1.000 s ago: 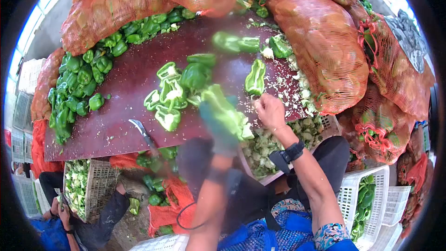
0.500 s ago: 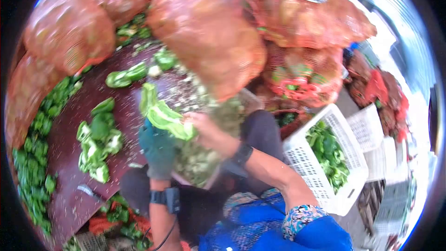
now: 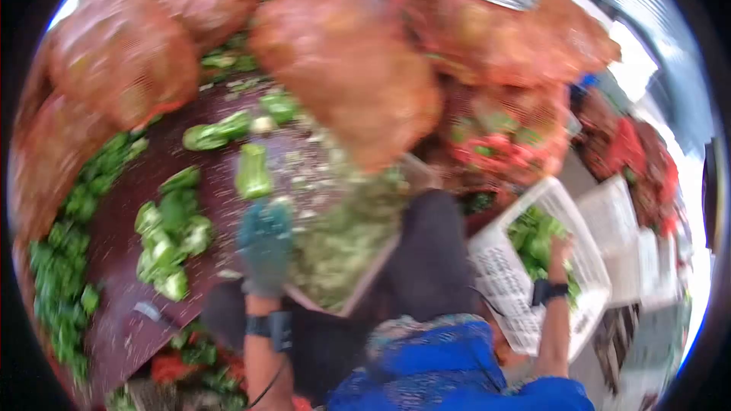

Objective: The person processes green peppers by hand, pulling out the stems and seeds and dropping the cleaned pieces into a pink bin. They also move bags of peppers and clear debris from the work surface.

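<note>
My left hand [image 3: 265, 240], in a dark green glove, is over the front of the dark red table. A split green pepper piece [image 3: 253, 171] sticks up from its fingertips, and the fingers seem closed on its lower end. My bare right hand [image 3: 562, 250] reaches into the white slotted basket [image 3: 495, 281] at the right. It is among the cut green pepper pieces [image 3: 537, 232] there, and blur hides whether its fingers grip any. Cut peppers [image 3: 171, 228] lie in a cluster left of my gloved hand. Another split pepper [image 3: 217, 132] lies farther back.
Large orange mesh sacks [image 3: 343, 68] line the far side. Whole green peppers [image 3: 65, 281] are heaped along the left edge. A bin of pale scraps [image 3: 339, 259] stands between my knees. A knife-like tool [image 3: 152, 312] lies near the table's front edge.
My right hand has moved from beside the left hand into the white basket at the right. The long pepper piece it held is no longer above the bin. My left hand has barely moved.
</note>
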`<act>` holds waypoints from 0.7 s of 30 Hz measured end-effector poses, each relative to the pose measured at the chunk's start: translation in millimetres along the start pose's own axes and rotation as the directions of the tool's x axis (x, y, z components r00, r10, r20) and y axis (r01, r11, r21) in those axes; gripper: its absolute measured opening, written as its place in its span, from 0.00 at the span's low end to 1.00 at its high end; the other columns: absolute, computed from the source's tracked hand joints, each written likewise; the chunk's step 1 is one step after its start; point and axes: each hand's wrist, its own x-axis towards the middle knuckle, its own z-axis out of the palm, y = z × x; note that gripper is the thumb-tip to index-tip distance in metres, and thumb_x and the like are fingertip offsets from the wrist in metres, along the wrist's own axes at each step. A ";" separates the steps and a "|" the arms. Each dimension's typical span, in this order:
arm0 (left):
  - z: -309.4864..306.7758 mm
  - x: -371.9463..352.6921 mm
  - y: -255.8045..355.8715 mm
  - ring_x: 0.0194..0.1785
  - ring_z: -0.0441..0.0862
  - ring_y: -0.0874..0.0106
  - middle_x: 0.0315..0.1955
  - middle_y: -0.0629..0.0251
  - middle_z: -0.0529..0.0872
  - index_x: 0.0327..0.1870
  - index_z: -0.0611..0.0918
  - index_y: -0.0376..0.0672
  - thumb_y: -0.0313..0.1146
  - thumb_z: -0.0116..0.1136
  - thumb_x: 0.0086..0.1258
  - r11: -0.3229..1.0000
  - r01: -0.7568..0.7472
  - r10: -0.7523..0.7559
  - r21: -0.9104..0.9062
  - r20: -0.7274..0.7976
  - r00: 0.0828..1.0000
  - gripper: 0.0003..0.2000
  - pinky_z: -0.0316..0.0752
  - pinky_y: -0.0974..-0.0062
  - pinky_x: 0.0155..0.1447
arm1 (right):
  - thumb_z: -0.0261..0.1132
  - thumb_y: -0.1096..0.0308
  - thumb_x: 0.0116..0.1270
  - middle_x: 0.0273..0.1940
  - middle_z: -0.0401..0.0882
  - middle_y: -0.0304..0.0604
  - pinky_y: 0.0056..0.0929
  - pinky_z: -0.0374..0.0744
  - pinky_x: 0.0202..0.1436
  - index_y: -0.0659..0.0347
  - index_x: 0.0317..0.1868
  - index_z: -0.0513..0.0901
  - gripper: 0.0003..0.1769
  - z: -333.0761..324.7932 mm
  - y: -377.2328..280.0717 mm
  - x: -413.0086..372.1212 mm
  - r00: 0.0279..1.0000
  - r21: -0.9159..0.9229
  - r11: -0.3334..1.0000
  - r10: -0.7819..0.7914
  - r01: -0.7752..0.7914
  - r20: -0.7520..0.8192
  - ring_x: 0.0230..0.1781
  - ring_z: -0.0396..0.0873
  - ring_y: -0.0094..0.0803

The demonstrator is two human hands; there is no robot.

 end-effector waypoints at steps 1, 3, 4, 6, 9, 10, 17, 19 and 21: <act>7.7 -3.6 -1.1 0.48 0.78 0.70 0.47 0.63 0.81 0.63 0.75 0.46 0.49 0.48 0.77 0.997 -0.028 0.034 0.069 -0.086 0.996 0.21 0.76 0.68 0.58 | 0.64 0.56 0.67 0.55 0.79 0.52 0.42 0.78 0.51 0.57 0.67 0.71 0.30 -4.0 -16.2 16.7 0.998 0.296 0.955 0.003 0.017 -0.069 0.49 0.79 0.48; 8.4 -6.5 -1.8 0.39 0.73 0.74 0.38 0.67 0.77 0.58 0.76 0.46 0.47 0.48 0.77 0.987 -0.039 0.075 0.158 -0.223 0.972 0.17 0.74 0.73 0.49 | 0.63 0.61 0.68 0.51 0.81 0.48 0.36 0.79 0.46 0.59 0.62 0.77 0.24 -11.0 -49.2 52.1 0.979 0.787 0.596 0.009 0.160 -0.206 0.43 0.81 0.40; 0.8 -5.7 -1.5 0.35 0.70 0.76 0.33 0.70 0.74 0.54 0.77 0.46 0.45 0.48 0.78 0.984 -0.034 0.082 0.175 -0.274 0.958 0.15 0.72 0.76 0.44 | 0.64 0.63 0.66 0.49 0.82 0.46 0.34 0.79 0.47 0.60 0.57 0.80 0.20 -83.5 -91.6 56.5 0.972 0.907 0.350 -0.109 0.233 -0.208 0.42 0.81 0.37; -10.7 -0.9 -0.5 0.31 0.64 0.79 0.28 0.74 0.67 0.46 0.76 0.47 0.44 0.48 0.78 0.987 -0.063 0.102 0.147 -0.278 0.955 0.11 0.67 0.80 0.37 | 0.65 0.67 0.65 0.45 0.82 0.43 0.29 0.78 0.48 0.61 0.51 0.84 0.15 -249.6 -173.5 47.3 0.905 0.987 -0.153 -0.412 0.047 -0.107 0.41 0.80 0.32; -27.7 2.8 0.2 0.28 0.60 0.81 0.27 0.77 0.62 0.41 0.73 0.48 0.42 0.48 0.78 0.982 -0.134 0.169 0.134 -0.297 0.940 0.08 0.62 0.82 0.33 | 0.63 0.69 0.65 0.40 0.82 0.37 0.22 0.78 0.38 0.64 0.48 0.83 0.13 -385.0 -287.3 14.6 0.621 0.941 -0.318 -0.762 -0.114 -0.182 0.35 0.79 0.21; -20.9 0.8 4.1 0.28 0.60 0.81 0.26 0.77 0.62 0.40 0.72 0.49 0.41 0.48 0.78 0.982 -0.149 0.183 0.118 -0.368 0.912 0.08 0.62 0.83 0.32 | 0.63 0.69 0.66 0.38 0.82 0.36 0.23 0.78 0.38 0.63 0.49 0.83 0.13 -416.9 -323.1 -4.8 0.529 0.912 -0.388 -0.806 -0.132 -0.266 0.34 0.79 0.22; -32.5 2.5 22.8 0.33 0.70 0.82 0.34 0.73 0.76 0.56 0.74 0.46 0.40 0.51 0.77 0.974 -0.204 0.228 0.101 -0.432 0.873 0.13 0.67 0.82 0.36 | 0.67 0.60 0.59 0.42 0.83 0.52 0.43 0.80 0.47 0.49 0.59 0.75 0.26 -504.0 -492.2 -101.0 0.282 0.789 -0.369 -0.790 0.491 -0.545 0.39 0.83 0.51; -45.3 4.5 23.0 0.37 0.75 0.80 0.41 0.68 0.82 0.60 0.73 0.45 0.39 0.51 0.77 0.966 -0.185 0.243 0.182 -0.384 0.891 0.15 0.70 0.81 0.38 | 0.65 0.66 0.57 0.42 0.80 0.50 0.48 0.77 0.46 0.48 0.57 0.74 0.25 -506.1 -503.4 -112.6 0.207 0.618 -0.327 -0.745 0.715 -0.634 0.40 0.82 0.51; -54.7 6.7 24.2 0.41 0.78 0.76 0.49 0.63 0.82 0.62 0.71 0.44 0.39 0.51 0.77 0.967 -0.163 0.233 0.196 -0.421 0.877 0.17 0.73 0.78 0.41 | 0.64 0.70 0.56 0.42 0.79 0.49 0.51 0.76 0.45 0.50 0.55 0.75 0.24 -506.2 -516.3 -120.7 0.140 0.537 -0.264 -0.790 0.801 -0.597 0.38 0.81 0.51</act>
